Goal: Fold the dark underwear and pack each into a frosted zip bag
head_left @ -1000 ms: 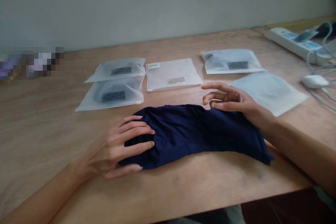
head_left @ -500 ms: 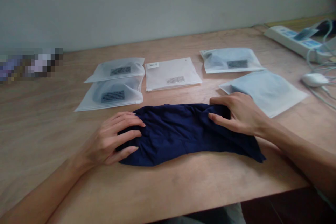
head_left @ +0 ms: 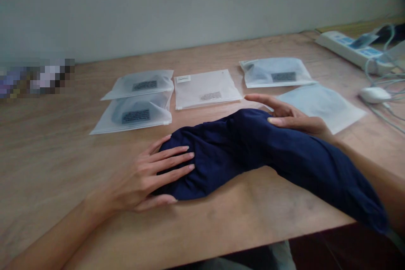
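A dark blue cloth [head_left: 218, 152], soft and wrinkled, lies in a curve across the front of the wooden table; what kind of cloth piece it is I cannot make out. My left hand [head_left: 158, 173] rests flat on its left end, fingers spread. At its upper right edge, my right hand [head_left: 294, 118] holds the cloth, with the thumb on top, the index finger stretched out and the other fingers partly hidden. The long right part of the cloth drapes over my right forearm and reaches past the table's front edge.
Frosted zip bags lie behind the cloth: two overlapping bags [head_left: 136, 109] at left, a flat bag [head_left: 205, 88] in the middle, a filled bag [head_left: 275, 71] and another bag [head_left: 329, 105] at right. A power strip [head_left: 354, 48] and a white charger [head_left: 375, 95] with cables sit far right.
My right hand has opened its index finger outward and raised the right part of the cloth, which now stretches further right over the forearm. My left hand has slid slightly right and flattened.
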`<state>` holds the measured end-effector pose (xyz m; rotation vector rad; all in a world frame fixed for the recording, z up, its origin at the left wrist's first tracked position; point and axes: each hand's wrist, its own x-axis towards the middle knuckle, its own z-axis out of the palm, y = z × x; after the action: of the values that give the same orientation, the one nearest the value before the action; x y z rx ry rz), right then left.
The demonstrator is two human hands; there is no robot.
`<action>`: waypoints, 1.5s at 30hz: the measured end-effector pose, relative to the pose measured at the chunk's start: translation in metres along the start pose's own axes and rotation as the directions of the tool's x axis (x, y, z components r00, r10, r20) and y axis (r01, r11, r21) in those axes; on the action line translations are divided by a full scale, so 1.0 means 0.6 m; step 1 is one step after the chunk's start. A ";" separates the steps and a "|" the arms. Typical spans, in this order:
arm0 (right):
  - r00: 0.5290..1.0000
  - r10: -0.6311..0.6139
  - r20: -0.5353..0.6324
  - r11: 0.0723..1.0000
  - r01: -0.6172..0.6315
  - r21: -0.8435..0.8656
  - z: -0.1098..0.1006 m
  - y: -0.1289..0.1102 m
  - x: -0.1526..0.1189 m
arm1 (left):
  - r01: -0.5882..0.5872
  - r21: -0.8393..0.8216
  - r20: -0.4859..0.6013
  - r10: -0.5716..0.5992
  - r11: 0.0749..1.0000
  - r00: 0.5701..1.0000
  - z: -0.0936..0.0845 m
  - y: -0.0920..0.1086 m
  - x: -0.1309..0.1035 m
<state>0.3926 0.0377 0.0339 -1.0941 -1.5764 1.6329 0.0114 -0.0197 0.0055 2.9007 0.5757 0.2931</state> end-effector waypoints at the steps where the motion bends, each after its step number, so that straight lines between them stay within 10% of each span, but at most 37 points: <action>1: 1.000 -0.004 -0.029 1.000 0.004 0.006 0.003 0.001 0.001 | 0.003 -0.014 0.028 -0.002 1.000 1.000 0.000 0.003 0.002; 12: 0.973 0.021 0.229 0.959 -0.084 0.269 0.093 -0.013 0.030 | 0.053 -0.068 0.018 -0.052 0.996 0.998 0.019 0.009 0.001; 20: 0.955 -0.007 0.295 0.920 -0.110 0.375 0.141 -0.005 0.033 | 0.077 -0.517 -0.326 -0.280 0.852 0.903 0.017 0.001 -0.008; 24: 0.940 -0.255 0.226 0.965 0.263 -0.008 0.146 0.018 0.022 | 0.164 -0.339 -0.263 -0.261 0.926 0.929 0.012 0.003 -0.004; 28: 0.722 -0.629 0.287 0.509 0.662 -0.550 0.148 0.042 0.019 | 0.244 -0.262 -0.242 -0.308 0.934 0.920 0.010 0.004 -0.002; 35: 0.738 -0.354 0.575 0.288 0.671 -0.683 0.143 0.040 0.020 | 0.271 -0.134 -0.342 -0.301 0.953 0.890 0.002 0.010 -0.001; 39: 0.757 -0.345 0.555 0.277 0.647 -0.710 0.133 0.038 0.021 | 0.088 -0.064 -0.163 -0.098 0.994 0.982 0.003 0.007 0.001; 45: 0.770 -0.375 0.517 0.273 0.625 -0.732 0.109 0.040 0.028 | 0.090 -0.092 0.028 -0.087 0.992 0.996 0.002 -0.009 0.003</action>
<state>0.3300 0.0181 0.0043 -0.6286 -2.7386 0.3854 0.0115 -0.0145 0.0034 2.7760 0.6660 0.2649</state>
